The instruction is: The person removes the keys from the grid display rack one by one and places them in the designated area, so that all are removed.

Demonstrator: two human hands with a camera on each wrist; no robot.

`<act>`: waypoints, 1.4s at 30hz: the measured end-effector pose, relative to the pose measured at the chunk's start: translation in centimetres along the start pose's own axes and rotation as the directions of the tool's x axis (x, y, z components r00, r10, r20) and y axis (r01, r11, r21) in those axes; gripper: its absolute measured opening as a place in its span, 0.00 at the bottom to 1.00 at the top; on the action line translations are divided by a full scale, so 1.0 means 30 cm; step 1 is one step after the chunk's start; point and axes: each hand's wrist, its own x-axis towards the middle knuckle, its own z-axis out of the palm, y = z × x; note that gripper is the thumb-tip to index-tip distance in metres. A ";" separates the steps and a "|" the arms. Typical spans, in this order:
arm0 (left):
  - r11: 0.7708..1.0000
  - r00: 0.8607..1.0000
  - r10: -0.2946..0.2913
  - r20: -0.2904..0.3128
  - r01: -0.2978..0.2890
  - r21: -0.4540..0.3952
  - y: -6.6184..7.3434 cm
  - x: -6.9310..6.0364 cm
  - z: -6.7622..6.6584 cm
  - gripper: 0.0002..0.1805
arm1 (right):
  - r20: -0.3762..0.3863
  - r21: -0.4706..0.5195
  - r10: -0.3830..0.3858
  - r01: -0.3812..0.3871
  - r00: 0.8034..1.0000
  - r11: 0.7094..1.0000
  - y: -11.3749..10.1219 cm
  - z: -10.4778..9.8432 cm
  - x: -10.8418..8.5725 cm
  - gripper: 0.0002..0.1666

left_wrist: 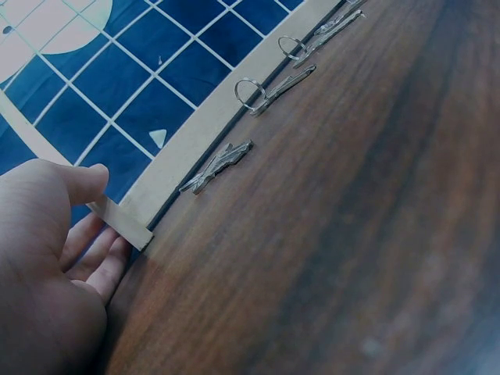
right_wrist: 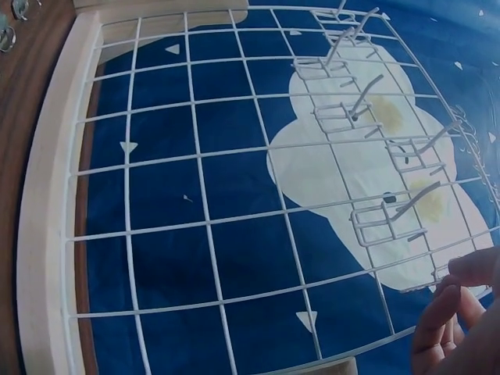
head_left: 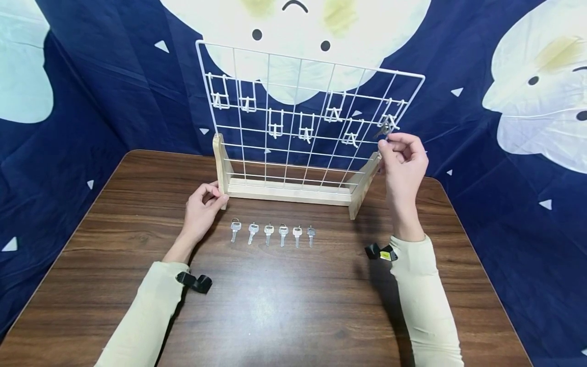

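Observation:
My left hand (head_left: 202,209) grips the left foot of the wooden stand (head_left: 289,192), thumb in front and fingers behind it in the left wrist view. My right hand (head_left: 405,158) is raised at the right side of the white wire grid (head_left: 316,58). Its thumb and fingertips pinch a dark-looking key (head_left: 385,127) at the rightmost hook; whether its ring is over the hook cannot be made out. Several silver keys (head_left: 283,234) with rings lie in a row on the table before the stand.
Several white wire hooks (head_left: 306,132) hang on the grid at different heights and point forward. The brown wooden table (head_left: 293,316) carries the stand near its back edge. A dark blue cloth (head_left: 114,76) with white cloud shapes hangs behind.

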 end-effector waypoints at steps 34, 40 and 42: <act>1.000 1.000 0.007 0.000 -0.007 -0.018 -0.001 0.002 -0.001 0.09 | -0.014 0.051 -0.045 0.046 0.999 0.998 -0.016 0.047 0.071 0.17; 1.000 1.000 0.009 -0.004 -0.009 -0.010 -0.001 0.001 0.002 0.11 | -0.007 0.062 -0.042 0.042 0.999 0.997 -0.025 0.034 0.071 0.15; 1.000 1.000 0.009 -0.004 -0.009 -0.008 -0.001 0.002 0.004 0.11 | -0.004 0.057 -0.045 0.046 0.999 0.997 -0.031 0.027 0.068 0.14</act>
